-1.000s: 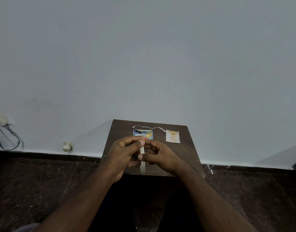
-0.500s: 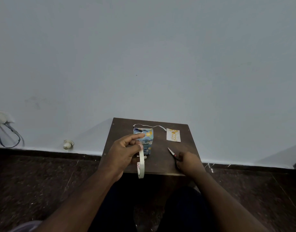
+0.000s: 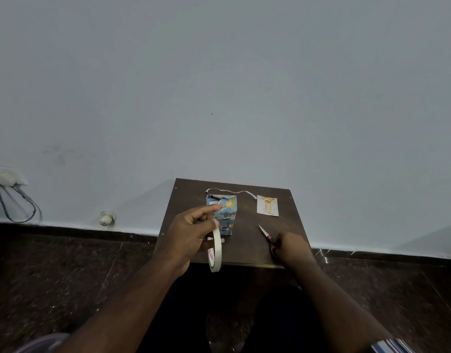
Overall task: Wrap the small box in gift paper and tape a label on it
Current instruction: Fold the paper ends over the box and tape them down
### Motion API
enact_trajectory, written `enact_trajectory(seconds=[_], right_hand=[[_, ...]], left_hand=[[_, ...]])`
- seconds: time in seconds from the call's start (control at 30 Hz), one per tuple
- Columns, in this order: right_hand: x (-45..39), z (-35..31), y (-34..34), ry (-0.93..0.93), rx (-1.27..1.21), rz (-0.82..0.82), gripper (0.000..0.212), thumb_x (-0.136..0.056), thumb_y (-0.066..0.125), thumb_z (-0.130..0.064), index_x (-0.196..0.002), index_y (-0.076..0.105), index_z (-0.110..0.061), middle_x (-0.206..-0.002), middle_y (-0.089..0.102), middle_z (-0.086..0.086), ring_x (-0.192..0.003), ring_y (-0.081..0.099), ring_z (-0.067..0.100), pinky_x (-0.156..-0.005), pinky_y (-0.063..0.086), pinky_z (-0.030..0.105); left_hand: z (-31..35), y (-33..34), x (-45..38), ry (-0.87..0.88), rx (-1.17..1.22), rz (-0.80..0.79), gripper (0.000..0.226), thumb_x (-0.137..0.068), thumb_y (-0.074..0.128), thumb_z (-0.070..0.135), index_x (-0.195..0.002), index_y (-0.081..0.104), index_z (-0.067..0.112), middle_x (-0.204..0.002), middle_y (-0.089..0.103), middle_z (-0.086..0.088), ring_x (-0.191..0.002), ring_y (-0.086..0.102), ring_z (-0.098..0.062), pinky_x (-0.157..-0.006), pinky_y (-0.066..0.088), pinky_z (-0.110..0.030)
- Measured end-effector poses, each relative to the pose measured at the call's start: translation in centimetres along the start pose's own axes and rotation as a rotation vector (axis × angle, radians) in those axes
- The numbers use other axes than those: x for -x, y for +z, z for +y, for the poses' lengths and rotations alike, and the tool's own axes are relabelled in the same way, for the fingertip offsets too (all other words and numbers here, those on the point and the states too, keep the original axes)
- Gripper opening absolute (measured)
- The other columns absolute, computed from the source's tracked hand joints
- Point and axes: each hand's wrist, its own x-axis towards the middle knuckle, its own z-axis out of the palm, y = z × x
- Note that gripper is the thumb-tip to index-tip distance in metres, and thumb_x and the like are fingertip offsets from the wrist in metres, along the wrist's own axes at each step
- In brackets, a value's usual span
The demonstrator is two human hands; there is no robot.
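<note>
Head view: my left hand (image 3: 191,235) holds the tape roll (image 3: 214,249) upright, fingers (image 3: 211,208) pinching its rim, above the worktop (image 3: 247,248) edge. My right hand (image 3: 292,248) rests on the scissors (image 3: 267,238) — fingers curled round the handles. The wrapped box (image 3: 223,212) stands just beyond the roll; the label (image 3: 267,205) lies well apart, to its right. Risk: the loose tape end may stick back onto the roll — a one-handed cut could skew.
</note>
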Motion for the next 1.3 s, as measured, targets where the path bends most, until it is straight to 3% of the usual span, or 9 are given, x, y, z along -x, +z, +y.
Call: enact_trajectory(seconds=[0.07, 0.13, 0.23, 0.33, 0.53, 0.7, 0.97, 1.13, 1.3], right_hand=[[0.0, -0.3, -0.5, 0.033, -0.108, 0.036, 0.015, -0.086, 0.068, -0.033, -0.085, 0.066, -0.018, -0.09, 0.071, 0.004, -0.087, 0.067, 0.024, -0.072, 0.054, 0.032], [0.4, -0.8, -1.3, 0.053, -0.428, 0.068, 0.012, -0.082, 0.071, -0.022, -0.075, 0.065, -0.015, -0.075, 0.071, 0.004, -0.071, 0.068, 0.021, -0.069, 0.06, 0.04], [1.9, -1.7, -3.5, 0.033, -1.025, -0.059, 0.015, -0.086, 0.064, 0.0, -0.098, 0.063, -0.009, -0.088, 0.07, 0.015, -0.074, 0.073, 0.024, -0.062, 0.063, 0.043], [3.7, -2.7, -6.4, -0.115, -1.201, -0.241, 0.026, -0.089, 0.064, 0.008, -0.109, 0.062, -0.007, -0.09, 0.071, 0.013, -0.082, 0.075, 0.031, -0.057, 0.058, 0.033], [4.8, -4.0, -10.2, -0.344, -0.836, -0.441, 0.03, -0.082, 0.073, 0.007, -0.11, 0.071, -0.004, -0.097, 0.073, 0.015, -0.083, 0.071, 0.021, -0.065, 0.059, 0.028], [4.7, -5.2, -11.7, -0.497, -0.622, -0.375, 0.029, -0.079, 0.075, 0.006, -0.102, 0.076, -0.012, -0.09, 0.078, 0.008, -0.078, 0.07, 0.014, -0.074, 0.058, 0.026], [3.8, -6.2, -12.8, -0.621, -0.354, -0.222, 0.035, -0.081, 0.078, -0.011, -0.09, 0.072, -0.044, -0.083, 0.076, -0.006, -0.08, 0.07, 0.012, -0.076, 0.054, 0.027], [3.5, -6.3, -13.1, -0.633, -0.29, -0.205, 0.028, -0.082, 0.077, -0.013, -0.099, 0.077, -0.035, -0.075, 0.073, -0.017, -0.074, 0.068, 0.003, -0.079, 0.055, 0.031], [3.3, -6.3, -13.1, -0.65, -0.26, -0.158, 0.031, -0.082, 0.078, -0.013, -0.109, 0.077, -0.028, -0.07, 0.067, -0.028, -0.078, 0.065, 0.004, -0.078, 0.051, 0.027]], left_hand=[[-0.1, -0.1, -0.1, 0.0, 0.0, 0.002, 0.032, -0.092, 0.065, -0.002, -0.108, 0.079, 0.022, -0.095, 0.055, -0.011, -0.09, 0.063, -0.03, -0.078, 0.062, -0.052], [-0.1, -0.2, -0.2, 0.003, -0.004, 0.009, 0.032, -0.091, 0.066, -0.002, -0.108, 0.079, 0.022, -0.093, 0.055, -0.01, -0.09, 0.064, -0.029, -0.079, 0.062, -0.053], [-0.1, -0.3, -0.3, -0.003, -0.008, 0.02, 0.031, -0.091, 0.066, -0.002, -0.109, 0.078, 0.021, -0.093, 0.057, -0.01, -0.087, 0.065, -0.027, -0.079, 0.062, -0.054], [-0.1, -0.4, -0.3, -0.004, -0.017, 0.015, 0.031, -0.091, 0.066, -0.002, -0.11, 0.078, 0.021, -0.091, 0.056, -0.009, -0.084, 0.062, -0.026, -0.078, 0.062, -0.055], [0.1, -0.4, -0.1, -0.001, -0.009, -0.001, 0.032, -0.092, 0.065, -0.003, -0.113, 0.076, 0.019, -0.091, 0.053, -0.009, -0.082, 0.059, -0.022, -0.076, 0.063, -0.051], [0.3, -0.4, 0.0, -0.017, -0.005, -0.015, 0.033, -0.092, 0.064, -0.004, -0.113, 0.076, 0.019, -0.09, 0.054, -0.009, -0.077, 0.06, -0.02, -0.065, 0.06, -0.035], [0.4, -0.4, -0.2, -0.045, 0.004, -0.026, 0.036, -0.091, 0.064, -0.005, -0.113, 0.077, 0.021, -0.094, 0.063, -0.007, -0.084, 0.072, -0.026, -0.068, 0.061, -0.037], [0.3, -0.5, -0.3, -0.048, 0.008, -0.038, 0.037, -0.09, 0.065, -0.006, -0.114, 0.077, 0.02, -0.096, 0.063, -0.008, -0.088, 0.073, -0.029, -0.071, 0.062, -0.04], [0.5, -0.6, -0.3, -0.053, 0.005, -0.052, 0.039, -0.091, 0.062, -0.007, -0.117, 0.075, 0.018, -0.122, 0.065, -0.026, -0.103, 0.071, -0.041, -0.085, 0.06, -0.055]])
